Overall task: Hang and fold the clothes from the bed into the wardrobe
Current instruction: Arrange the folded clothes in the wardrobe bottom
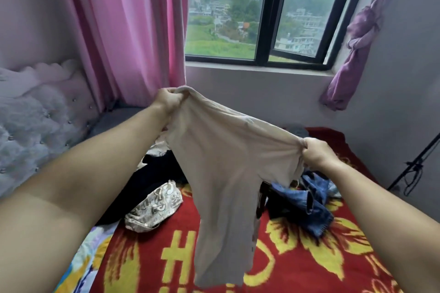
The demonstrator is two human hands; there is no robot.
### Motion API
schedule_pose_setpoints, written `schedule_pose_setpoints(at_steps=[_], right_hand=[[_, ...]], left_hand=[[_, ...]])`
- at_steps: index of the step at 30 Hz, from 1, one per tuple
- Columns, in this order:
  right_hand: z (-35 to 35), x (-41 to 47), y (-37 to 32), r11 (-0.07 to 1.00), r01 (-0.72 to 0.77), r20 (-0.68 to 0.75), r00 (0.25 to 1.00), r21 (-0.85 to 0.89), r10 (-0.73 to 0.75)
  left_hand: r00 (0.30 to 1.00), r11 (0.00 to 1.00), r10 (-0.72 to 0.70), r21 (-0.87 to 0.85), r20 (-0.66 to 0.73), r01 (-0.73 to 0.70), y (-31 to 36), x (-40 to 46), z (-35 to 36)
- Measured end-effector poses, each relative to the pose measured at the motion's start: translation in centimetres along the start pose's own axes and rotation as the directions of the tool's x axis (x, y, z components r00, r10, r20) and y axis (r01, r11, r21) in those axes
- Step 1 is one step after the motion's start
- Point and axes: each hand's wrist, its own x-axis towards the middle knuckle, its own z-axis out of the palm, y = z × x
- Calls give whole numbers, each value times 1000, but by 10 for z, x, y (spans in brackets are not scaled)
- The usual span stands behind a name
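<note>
**Both hands on the beige garment, lifted over the bed**

Left hand [167, 100] is curled tight round one bunched end of the beige garment [223, 173], held high and out toward the pink curtain [133, 31]. My right hand [314, 153] grips the other end lower down, fingers closed on a gathered wad of cloth. Between the two fists the fabric is stretched in a slanting line, and the rest hangs down in a long panel over the red blanket [297, 269] with its yellow pattern.

On the bed behind the garment I see a black heap [157, 173] with a white printed piece [154, 207] lying against it, left of the hanging cloth. To the right, just beside the panel, lies crumpled denim [309, 197]. The window [264, 12] stands beyond the bed, with a purple knotted curtain [354, 50] at its right.
</note>
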Motion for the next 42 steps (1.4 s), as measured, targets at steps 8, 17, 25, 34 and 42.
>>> schedule_pose_setpoints(at_steps=[8, 17, 25, 34, 42], right_hand=[[-64, 21, 3, 934, 118, -244, 969, 337, -34], [152, -85, 34, 872, 384, 677, 731, -303, -86], [393, -247, 117, 865, 465, 848, 522, -189, -95], [430, -220, 168, 998, 51, 741, 672, -46, 0], [488, -219, 134, 962, -272, 837, 534, 31, 124]], left_hand=[[855, 964, 244, -212, 457, -162, 44, -15, -32], [541, 644, -563, 742, 625, -186, -222, -90, -91], [597, 86, -705, 882, 383, -464, -498, -269, -114], [677, 121, -614, 896, 405, -427, -543, -325, -60], [676, 287, -506, 843, 537, -455, -564, -383, 76]])
